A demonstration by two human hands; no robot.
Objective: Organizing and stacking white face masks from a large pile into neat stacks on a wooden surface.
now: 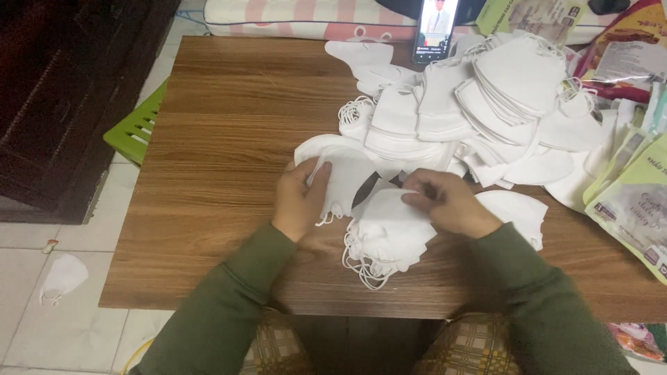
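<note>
On the wooden table (pixel 229 139), the left hand (pixel 300 201) pinches one white mask (pixel 345 177) upright, while the right hand (pixel 451 203), just beside, presses on the small stack (pixel 385 236) between them.

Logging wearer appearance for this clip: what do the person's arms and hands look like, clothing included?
Both arms wear long olive-green sleeves of a soft, knit-looking fabric, reaching to the wrists. The left hand and right hand are bare: no gloves, and no rings, watch or bracelets show. The sleeves are plain, without visible markings or logos.
</note>
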